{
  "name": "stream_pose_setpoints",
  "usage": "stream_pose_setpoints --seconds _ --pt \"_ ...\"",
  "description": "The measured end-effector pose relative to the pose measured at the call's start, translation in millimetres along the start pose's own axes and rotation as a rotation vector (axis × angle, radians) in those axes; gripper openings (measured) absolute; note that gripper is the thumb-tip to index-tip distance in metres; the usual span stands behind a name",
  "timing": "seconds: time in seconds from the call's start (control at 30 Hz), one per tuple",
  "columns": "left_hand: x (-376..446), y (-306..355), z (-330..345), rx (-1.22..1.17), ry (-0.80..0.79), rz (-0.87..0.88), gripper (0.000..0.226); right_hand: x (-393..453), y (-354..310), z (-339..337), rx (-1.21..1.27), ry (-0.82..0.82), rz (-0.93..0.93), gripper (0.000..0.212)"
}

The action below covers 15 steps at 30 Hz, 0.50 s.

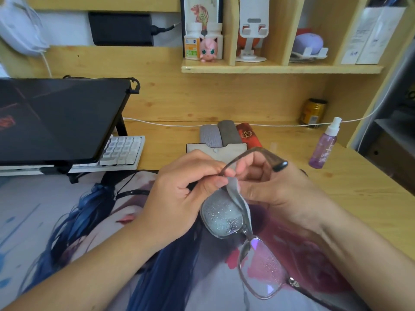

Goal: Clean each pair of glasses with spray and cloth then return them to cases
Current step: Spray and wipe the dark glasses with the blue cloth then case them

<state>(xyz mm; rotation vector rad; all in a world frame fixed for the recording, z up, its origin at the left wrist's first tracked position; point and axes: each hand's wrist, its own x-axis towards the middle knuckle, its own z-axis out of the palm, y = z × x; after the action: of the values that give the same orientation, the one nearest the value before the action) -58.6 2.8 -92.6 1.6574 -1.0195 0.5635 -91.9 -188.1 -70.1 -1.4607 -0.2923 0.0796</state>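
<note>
A pair of grey-framed glasses hangs in front of me above the desk mat, both lenses speckled with spray droplets. My left hand pinches the frame at the hinge by the upper lens. My right hand holds a grey cloth folded over the edge of that upper lens. One temple arches over my right fingers, its dark tip at the right. Behind my hands lie a flat open grey case, two grey cases and a red case. A purple spray bottle stands on the desk at the right.
A raised laptop and a white keyboard fill the left. A printed desk mat lies under my arms. A gold can and a white cable sit by the back wall, and shelves with bottles and stands run above.
</note>
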Motion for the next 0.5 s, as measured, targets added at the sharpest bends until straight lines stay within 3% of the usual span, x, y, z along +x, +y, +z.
stream_pose_setpoints --seconds 0.17,0.27,0.37,0.5 --pt "0.0 0.5 0.2 0.026 -0.021 0.002 0.017 -3.0 5.5 6.5 -0.006 -0.031 0.129 0.020" --pt "0.3 2.7 1.0 0.014 -0.020 -0.002 0.012 -4.9 5.6 6.2 -0.044 -0.082 0.168 0.039" --pt "-1.5 3.2 3.6 -0.030 -0.020 -0.038 0.011 -5.3 7.5 8.7 -0.077 -0.078 0.156 0.041" --pt "-2.5 2.4 4.8 -0.055 -0.047 -0.071 0.009 -7.8 3.8 7.8 -0.189 -0.107 0.148 0.019"
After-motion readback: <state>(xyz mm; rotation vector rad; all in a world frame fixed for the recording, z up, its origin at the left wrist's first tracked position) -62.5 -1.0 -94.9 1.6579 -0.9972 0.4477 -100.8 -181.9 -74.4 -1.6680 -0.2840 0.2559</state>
